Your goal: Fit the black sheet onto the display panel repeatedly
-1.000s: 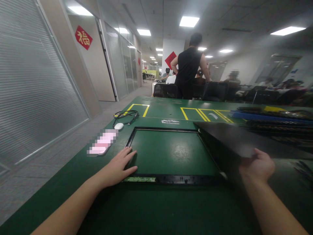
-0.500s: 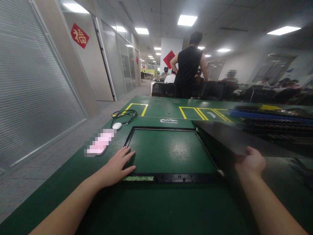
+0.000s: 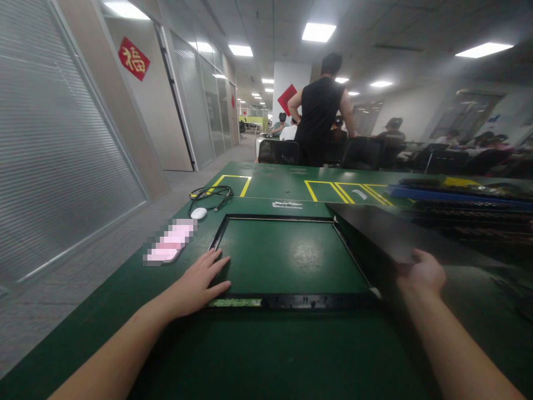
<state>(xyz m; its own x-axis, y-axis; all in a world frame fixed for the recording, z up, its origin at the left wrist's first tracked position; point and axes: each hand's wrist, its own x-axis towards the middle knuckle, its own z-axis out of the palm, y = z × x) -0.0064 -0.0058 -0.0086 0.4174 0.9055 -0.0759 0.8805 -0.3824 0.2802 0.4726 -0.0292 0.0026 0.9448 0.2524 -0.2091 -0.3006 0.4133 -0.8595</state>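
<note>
Black frame lies flat near the table's front edge, and my left hand presses open-palmed on its left corner to pin it. My right hand grips the dark panel, tilted up beside the frame's right side.

A thin black rectangular frame lies flat on the green table — open in the middle, a pale green strip along its near-left edge. Just right of it, a dark, flat rectangular panel is held tilted — near edge raised.
</note>
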